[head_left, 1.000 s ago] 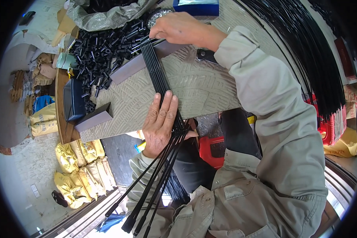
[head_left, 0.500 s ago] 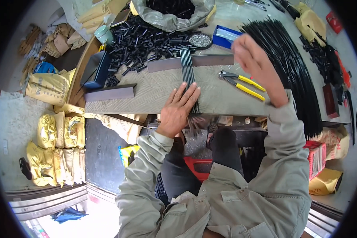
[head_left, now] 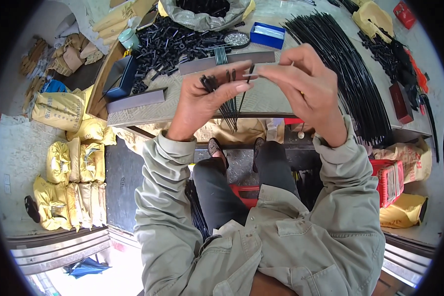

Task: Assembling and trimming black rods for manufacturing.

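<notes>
Over the front half of the tabletop (head_left: pixel 148 112), the person's two hands are facing each other, fingertips just beside one another. The left hand (head_left: pixel 197 101) is holding a small bunch of black rod ends (head_left: pixel 209 84) in the hollow between thumb and fingers, its thumb pointing toward the right. The right hand (head_left: pixel 303 84) is bringing thumb and fingers together in a narrow pinch beside a single thin dark rod (head_left: pixel 243 93), which is standing nearly upright in the gap between the hands; whether the fingertips are gripping it cannot be told. Beneath the left hand, thin dark strands (head_left: pixel 228 116) are fanning down past the table's front edge.

Farther back, a flat row of slim rods (head_left: pixel 221 56) is lying across a long grey strip (head_left: pixel 261 57). Behind that, a pile of short black tubes (head_left: pixel 172 47) is spreading below an open grey sack (head_left: pixel 202 22), and small shiny metal pieces (head_left: pixel 237 38) are sitting near a blue box (head_left: pixel 267 36). A second grey strip (head_left: pixel 135 100) is resting at the left, near a dark blue bin (head_left: pixel 119 76). To the right, a broad sheaf of long black rods (head_left: pixel 350 79) is stretching toward the front edge, with a dark red box (head_left: pixel 401 102) standing beyond it.
</notes>
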Tool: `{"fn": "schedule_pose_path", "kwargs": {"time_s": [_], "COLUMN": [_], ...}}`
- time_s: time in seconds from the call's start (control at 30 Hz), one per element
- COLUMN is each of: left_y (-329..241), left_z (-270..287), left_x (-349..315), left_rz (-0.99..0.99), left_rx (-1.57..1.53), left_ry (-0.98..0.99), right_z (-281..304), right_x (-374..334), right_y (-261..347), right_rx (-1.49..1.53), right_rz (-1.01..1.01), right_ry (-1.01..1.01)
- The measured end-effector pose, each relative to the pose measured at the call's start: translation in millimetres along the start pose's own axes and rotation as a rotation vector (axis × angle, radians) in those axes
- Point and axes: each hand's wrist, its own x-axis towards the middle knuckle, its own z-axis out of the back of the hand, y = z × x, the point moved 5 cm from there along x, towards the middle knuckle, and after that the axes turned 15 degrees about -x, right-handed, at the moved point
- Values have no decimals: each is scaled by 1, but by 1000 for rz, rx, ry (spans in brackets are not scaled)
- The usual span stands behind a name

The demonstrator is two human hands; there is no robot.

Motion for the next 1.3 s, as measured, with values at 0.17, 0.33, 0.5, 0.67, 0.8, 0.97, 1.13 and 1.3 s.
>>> {"fn": "schedule_pose_path", "kwargs": {"time_s": [0.17, 0.33, 0.5, 0.67, 0.8, 0.97, 1.13, 1.3], "left_y": [-14, -19, -21, -22, -20, -26, -33, -33], "left_z": [-10, -11, -12, -10, -8, -10, -13, -8], "left_x": [1, 1, -2, -1, 0, -1, -2, -6], "left_rz": [-62, -116, -134, -96, -122, -186, -301, -437], "left_rx": [153, 300, 296, 317, 290, 433, 727, 894], "left_ry": [92, 112, 111, 149, 107, 157, 262, 280], "right_z": [-3, -4, -7, -12, -11, 2, 5, 5], "right_x": [-2, -6, -5, -8, -8, 1, 9, 13], "right_y": [-2, -1, 6, 0, 4, 19, 8, 25], "right_rx": [30, 93, 87, 128, 67, -164, -46, -111], "right_rz": [9, 3, 3, 8, 27, 209, 257, 334], "right_ry": [-37, -62, -54, -44, -66, -126, -129, -90]}}
